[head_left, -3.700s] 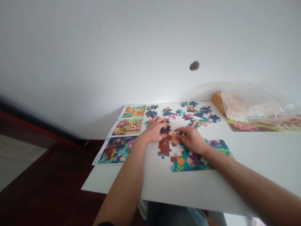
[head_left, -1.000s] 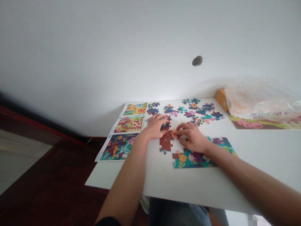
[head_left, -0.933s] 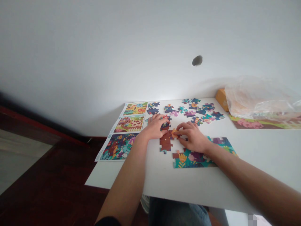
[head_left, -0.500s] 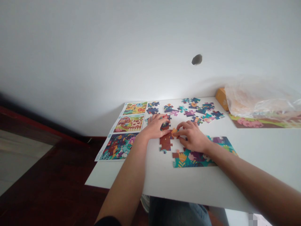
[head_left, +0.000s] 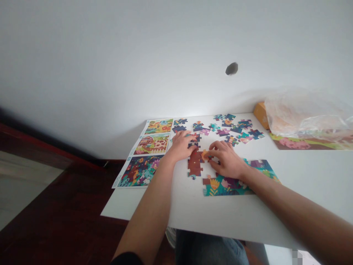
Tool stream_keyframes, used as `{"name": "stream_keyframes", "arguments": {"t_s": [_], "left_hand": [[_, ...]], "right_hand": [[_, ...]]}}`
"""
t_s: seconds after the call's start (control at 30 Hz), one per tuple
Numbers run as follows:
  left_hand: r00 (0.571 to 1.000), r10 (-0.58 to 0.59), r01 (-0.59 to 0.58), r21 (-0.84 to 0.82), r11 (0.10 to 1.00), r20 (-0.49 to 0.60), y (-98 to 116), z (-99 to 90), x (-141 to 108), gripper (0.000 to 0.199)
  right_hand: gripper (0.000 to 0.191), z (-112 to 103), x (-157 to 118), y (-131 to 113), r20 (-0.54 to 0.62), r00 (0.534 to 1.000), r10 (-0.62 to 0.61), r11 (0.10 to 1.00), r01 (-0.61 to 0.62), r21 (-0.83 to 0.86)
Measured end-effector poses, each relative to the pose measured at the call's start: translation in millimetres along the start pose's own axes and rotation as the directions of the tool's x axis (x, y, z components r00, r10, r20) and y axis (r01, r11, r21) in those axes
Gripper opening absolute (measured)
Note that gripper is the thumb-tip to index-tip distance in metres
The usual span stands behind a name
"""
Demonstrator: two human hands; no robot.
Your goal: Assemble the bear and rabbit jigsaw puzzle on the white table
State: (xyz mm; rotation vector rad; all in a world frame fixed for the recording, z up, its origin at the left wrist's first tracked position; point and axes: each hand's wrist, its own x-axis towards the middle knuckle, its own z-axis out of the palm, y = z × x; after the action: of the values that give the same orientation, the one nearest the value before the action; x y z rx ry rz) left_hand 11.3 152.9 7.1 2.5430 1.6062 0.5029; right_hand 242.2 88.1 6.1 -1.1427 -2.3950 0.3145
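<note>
Left hand has shifted farther up the brown strip, fingers spread on it. Loose pieces lie beyond the strip. Right hand: fingers grasping the orange piece beside it.

Pale wall with a dark hole; white table; dark reddish floor.

Bench: plain white; joined strip: brown (some navy); box: orange; wall: greyish white
</note>
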Motion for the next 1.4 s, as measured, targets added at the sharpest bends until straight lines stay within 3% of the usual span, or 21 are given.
{"name": "stream_keyframes", "arguments": {"t_s": [0.33,0.9,1.1,1.4], "left_hand": [[1.0,-0.012,0.012,0.015,1.0,0.014,1,-0.9,0,0.019],[0.999,-0.003,0.004,-0.02,1.0,0.054,5,-3.8,-2,0.024],[0.973,0.121,-0.113,-0.053,0.992,0.199,3,-7.9,-6,0.047],[0.955,0.096,-0.078,-0.074,0.994,0.28,2,-9.3,-6,0.057]], "right_hand": [[0.043,3,0,3,-0.008,0.997,0.081,0.997,-0.081,-0.014],[0.034,4,1,5,0.006,0.999,0.043,0.999,-0.043,-0.022],[0.031,4,1,4,0.011,0.999,0.045,0.999,-0.044,-0.03],[0.034,4,2,5,-0.002,1.0,0.024,0.999,-0.024,-0.032]]}}
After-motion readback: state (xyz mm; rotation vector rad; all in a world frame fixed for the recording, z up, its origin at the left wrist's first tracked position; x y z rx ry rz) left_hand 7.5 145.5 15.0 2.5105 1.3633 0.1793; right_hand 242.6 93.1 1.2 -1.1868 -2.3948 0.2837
